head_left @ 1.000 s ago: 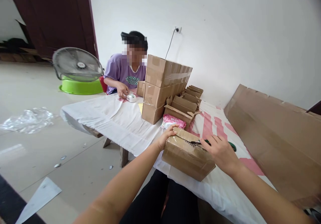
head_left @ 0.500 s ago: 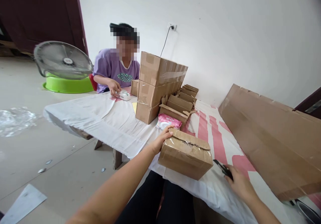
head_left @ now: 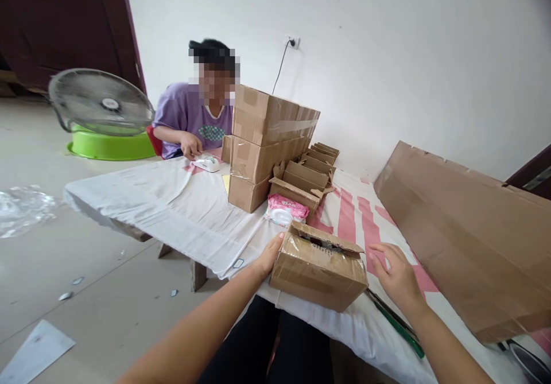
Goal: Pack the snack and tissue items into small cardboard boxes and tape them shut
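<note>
A small cardboard box [head_left: 316, 272] sits at the near edge of the low table [head_left: 181, 206], its taped top slit and the flaps lifting slightly. My left hand [head_left: 269, 256] presses flat against the box's left end. My right hand [head_left: 396, 278] hovers open just right of the box, fingers spread and holding nothing. A green-handled cutter [head_left: 398, 324] lies on the cloth below my right wrist.
A stack of taped boxes [head_left: 267, 143] and several open empty boxes [head_left: 307, 180] stand mid-table, with a pink wipes pack [head_left: 284, 210] beside them. A large flat carton [head_left: 469, 235] leans at the right. A person in a purple shirt [head_left: 189, 120] sits across. A fan [head_left: 101, 103] stands on the floor.
My right hand laid the cutter on the table at the right, then came back empty toward the box. The box's top flaps have lifted apart. My left hand slid down the box's left end.
</note>
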